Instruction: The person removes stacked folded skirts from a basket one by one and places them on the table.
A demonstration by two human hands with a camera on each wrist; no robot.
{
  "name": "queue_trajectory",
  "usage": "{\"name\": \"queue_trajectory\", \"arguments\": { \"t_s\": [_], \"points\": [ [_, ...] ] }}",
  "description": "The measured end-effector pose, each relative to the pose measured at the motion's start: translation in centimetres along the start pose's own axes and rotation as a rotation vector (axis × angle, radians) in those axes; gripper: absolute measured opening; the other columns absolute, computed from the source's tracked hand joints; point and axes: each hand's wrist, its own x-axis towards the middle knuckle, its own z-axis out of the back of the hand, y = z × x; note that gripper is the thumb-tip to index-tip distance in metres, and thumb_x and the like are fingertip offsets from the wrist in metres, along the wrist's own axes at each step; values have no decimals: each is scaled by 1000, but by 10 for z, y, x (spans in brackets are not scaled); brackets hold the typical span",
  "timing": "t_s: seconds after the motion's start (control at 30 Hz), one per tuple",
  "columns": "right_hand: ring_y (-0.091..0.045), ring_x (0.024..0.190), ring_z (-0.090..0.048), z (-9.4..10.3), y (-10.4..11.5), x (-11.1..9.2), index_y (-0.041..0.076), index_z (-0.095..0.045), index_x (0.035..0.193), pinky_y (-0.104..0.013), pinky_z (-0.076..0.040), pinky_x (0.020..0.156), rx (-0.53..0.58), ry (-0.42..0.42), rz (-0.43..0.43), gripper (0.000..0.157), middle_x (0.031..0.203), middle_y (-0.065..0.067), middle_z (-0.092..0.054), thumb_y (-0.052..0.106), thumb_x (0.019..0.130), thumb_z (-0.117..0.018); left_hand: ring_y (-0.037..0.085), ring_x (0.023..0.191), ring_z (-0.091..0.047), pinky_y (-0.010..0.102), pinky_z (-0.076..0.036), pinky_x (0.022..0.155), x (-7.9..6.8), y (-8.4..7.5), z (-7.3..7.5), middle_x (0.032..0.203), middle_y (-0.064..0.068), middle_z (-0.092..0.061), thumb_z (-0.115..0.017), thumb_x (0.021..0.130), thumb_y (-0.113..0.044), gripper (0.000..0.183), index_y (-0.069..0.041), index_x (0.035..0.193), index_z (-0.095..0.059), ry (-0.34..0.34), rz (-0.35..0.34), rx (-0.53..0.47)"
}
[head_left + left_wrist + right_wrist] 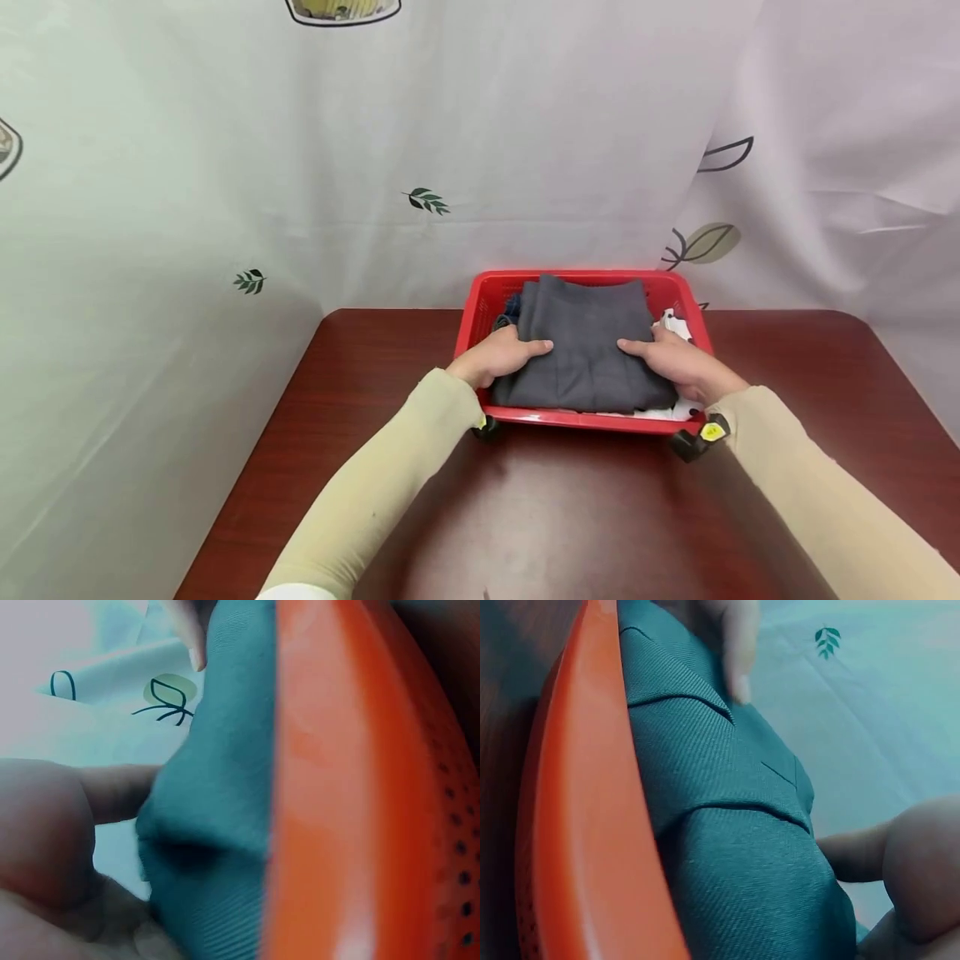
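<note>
A folded dark grey garment lies inside a red plastic basket near the back of the table. My left hand holds its left side, thumb on top and the other fingers hidden at the edge. On the opposite side my right hand grips it the same way. In the right wrist view, the ribbed grey fabric shows several fold lines beside the basket rim. The left wrist view has my left thumb against the cloth.
Dark blue cloth shows at the basket's left inside, and white cloth with dark spots at its right. The basket stands on a dark red-brown wooden table. A pale printed curtain hangs close behind it.
</note>
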Motion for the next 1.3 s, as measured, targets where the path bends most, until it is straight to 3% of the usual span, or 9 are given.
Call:
{"name": "queue_trajectory", "arguments": {
  "t_s": [0.17,0.3,0.43,0.53,0.77,0.87,1.03,1.3],
  "points": [
    [-46,149,-2,-3,-3,1,-6,20,152,-56,-14,119,63,8,55,92,162,-30,10,30,105,-50,21,108,-60,40,-51,95,3,5,-5,123,9,-56,-65,99,-28,54,-2,140,-43,-49,-18,-14],
    [-43,146,-17,-5,-5,0,-5,12,156,-53,-25,118,104,18,76,87,162,-29,-6,29,105,-50,23,113,-58,42,-50,98,4,8,-7,125,10,-55,-65,98,-26,56,0,142,-42,-85,-33,-14],
    [-35,132,-42,-7,-5,-2,-4,-3,158,-36,-47,104,136,15,130,78,154,-26,-29,28,105,-51,24,112,-58,42,-50,97,1,6,-8,125,11,-56,-65,98,-26,54,0,141,-43,-112,-35,12],
    [-31,121,-51,-10,-4,-5,-3,-8,158,-25,-53,89,113,-13,173,76,149,-25,-36,28,105,-53,24,109,-59,42,-52,95,-2,2,-8,123,11,-57,-66,98,-25,51,0,139,-46,-142,-41,51],
    [-33,117,-53,-18,0,-9,-5,-6,157,-22,-53,84,86,-87,246,77,148,-28,-34,26,105,-53,22,100,-62,39,-55,88,-8,-4,-3,116,8,-61,-69,97,-22,45,-3,133,-52,-168,-37,75],
    [-35,121,-53,-21,6,-11,-3,-3,158,-31,-53,93,89,-100,258,79,151,-28,-33,27,105,-53,22,99,-62,39,-55,87,-11,-7,0,115,8,-61,-69,96,-23,45,-4,133,-52,-185,-19,91],
    [-40,130,-47,-28,15,-14,0,-2,160,-48,-44,107,116,-121,271,81,154,-26,-31,26,104,-55,23,102,-61,40,-55,89,-16,-11,7,118,8,-60,-70,96,-22,48,-4,136,-51,-206,-16,100],
    [-35,124,-53,-37,19,-15,1,-6,159,-29,-54,92,158,-115,324,79,150,-24,-36,26,104,-56,23,101,-62,40,-55,89,-25,-12,16,117,8,-62,-68,97,-20,46,-4,136,-51,-212,-63,64]
  ]
}}
